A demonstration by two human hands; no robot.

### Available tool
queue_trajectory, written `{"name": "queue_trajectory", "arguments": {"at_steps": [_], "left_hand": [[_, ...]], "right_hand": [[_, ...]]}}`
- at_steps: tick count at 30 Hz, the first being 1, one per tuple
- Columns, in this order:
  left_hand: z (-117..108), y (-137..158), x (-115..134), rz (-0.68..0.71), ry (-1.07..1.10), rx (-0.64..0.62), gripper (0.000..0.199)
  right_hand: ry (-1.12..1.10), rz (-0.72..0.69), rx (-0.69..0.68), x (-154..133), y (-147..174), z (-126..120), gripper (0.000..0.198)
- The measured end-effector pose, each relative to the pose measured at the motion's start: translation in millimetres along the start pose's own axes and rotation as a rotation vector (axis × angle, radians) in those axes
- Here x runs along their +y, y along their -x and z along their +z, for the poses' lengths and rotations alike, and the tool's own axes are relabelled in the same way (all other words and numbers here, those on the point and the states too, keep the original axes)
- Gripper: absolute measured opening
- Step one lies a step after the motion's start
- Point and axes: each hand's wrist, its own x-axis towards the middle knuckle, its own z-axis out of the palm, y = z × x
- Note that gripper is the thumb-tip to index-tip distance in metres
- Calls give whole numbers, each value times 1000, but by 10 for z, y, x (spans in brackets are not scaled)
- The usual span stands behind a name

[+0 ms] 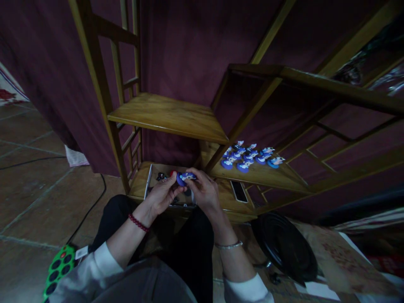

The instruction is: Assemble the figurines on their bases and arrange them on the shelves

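Between my two hands is a small figurine [187,178] with a purple round base, tipped on its side with the base toward the left. My left hand [162,194] pinches the base between thumb and fingers. My right hand [204,189] grips the figurine's upper end. Just beneath them sits a shallow white-edged box [148,182] with small dark pieces [161,176] in it. A red bit [172,173] shows by my left thumb. Several similar purple-based figurines [243,162] stand in rows on the shelf to the right.
A wooden shelf unit [170,115] rises in front of me. On its lower board lies a phone [239,191]. A black round object [285,246] is on the floor at right. A green power strip [59,269] with a cable lies at lower left.
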Motion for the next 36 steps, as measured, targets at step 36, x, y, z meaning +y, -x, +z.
{"name": "queue_trajectory", "arguments": {"at_steps": [36], "left_hand": [[-52,-6,-67,86,27,76,9]], "right_hand": [[-20,24,-98,40,-48,-53,24]]}}
